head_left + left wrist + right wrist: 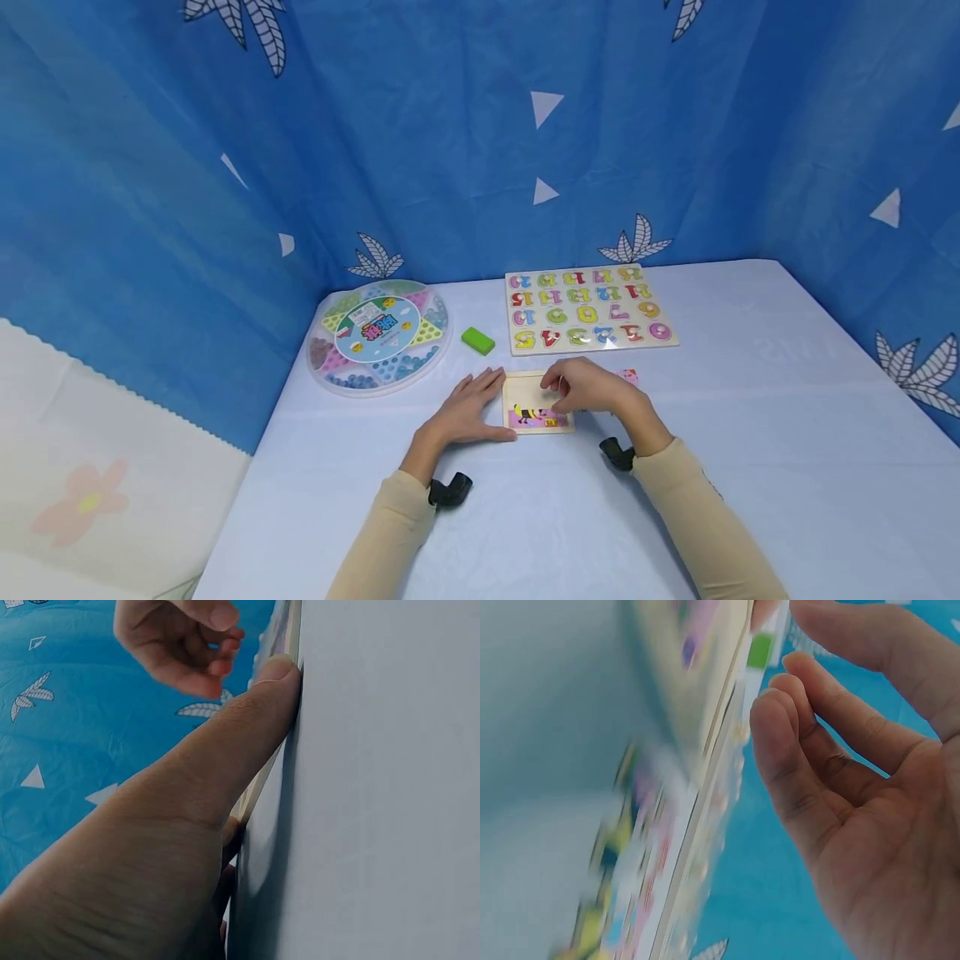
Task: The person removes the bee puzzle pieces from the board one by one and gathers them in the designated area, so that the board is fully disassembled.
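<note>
Tray (522, 389) between two hands, partly filled with picture pieces (531, 416).
The pieces line its 6 o'clock side, bare wood toward 12. The left hand (465, 412), fingers extended, grasps nothing, braced along the 9 o'clock edge; the right hand (588, 385), loosely bent, thumb apart, hovers empty over the 3 o'clock side. At 10, a round box (378, 342) contains coloured beads (352, 381); at 1, a board (572, 316) carries numbers (587, 314).
</note>
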Action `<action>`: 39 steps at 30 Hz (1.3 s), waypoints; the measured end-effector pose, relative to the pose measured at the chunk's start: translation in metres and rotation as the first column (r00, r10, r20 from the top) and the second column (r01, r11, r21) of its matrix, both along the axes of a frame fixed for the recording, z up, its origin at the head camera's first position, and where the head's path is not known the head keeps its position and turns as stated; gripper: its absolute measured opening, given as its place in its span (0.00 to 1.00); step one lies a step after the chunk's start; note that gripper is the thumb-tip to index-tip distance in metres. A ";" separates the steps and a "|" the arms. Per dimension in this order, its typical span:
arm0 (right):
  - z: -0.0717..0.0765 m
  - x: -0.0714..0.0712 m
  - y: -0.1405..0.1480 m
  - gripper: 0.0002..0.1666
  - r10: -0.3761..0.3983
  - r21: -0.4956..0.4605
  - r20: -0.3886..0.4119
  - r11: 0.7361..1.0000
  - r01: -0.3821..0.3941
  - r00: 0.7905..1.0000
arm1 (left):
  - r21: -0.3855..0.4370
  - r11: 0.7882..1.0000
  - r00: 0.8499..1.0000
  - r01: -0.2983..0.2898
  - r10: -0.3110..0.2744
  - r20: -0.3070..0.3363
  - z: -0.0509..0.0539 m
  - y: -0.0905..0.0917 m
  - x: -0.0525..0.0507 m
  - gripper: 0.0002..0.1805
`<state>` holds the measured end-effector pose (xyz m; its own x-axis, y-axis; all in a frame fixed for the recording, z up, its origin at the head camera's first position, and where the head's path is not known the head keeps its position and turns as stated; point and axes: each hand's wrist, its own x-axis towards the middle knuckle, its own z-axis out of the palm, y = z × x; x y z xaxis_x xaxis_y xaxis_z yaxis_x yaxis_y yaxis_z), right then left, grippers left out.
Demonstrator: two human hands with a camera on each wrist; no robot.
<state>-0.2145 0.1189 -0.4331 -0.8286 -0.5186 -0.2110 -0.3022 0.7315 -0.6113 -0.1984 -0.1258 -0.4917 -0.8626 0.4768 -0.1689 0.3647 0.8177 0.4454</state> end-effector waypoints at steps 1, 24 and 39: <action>0.000 0.000 -0.005 0.20 0.016 0.001 0.000 1.000 -0.016 1.000 | 0.001 1.000 1.000 0.000 0.000 0.000 -0.001 0.000 0.000 0.59; -0.016 0.005 -0.046 0.17 0.072 0.093 0.024 0.993 -0.074 0.997 | 0.007 1.000 1.000 -0.008 0.008 0.003 -0.003 0.000 -0.001 0.59; -0.013 0.013 -0.051 0.17 0.034 0.078 -0.007 0.996 -0.033 0.999 | 0.023 1.000 1.000 0.008 -0.008 -0.016 -0.002 0.000 -0.001 0.59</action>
<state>-0.2015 0.0676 -0.4460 -0.8129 -0.5287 -0.2444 -0.3326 0.7658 -0.5504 -0.1997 -0.1261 -0.4934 -0.8614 0.4871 -0.1442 0.3781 0.8043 0.4583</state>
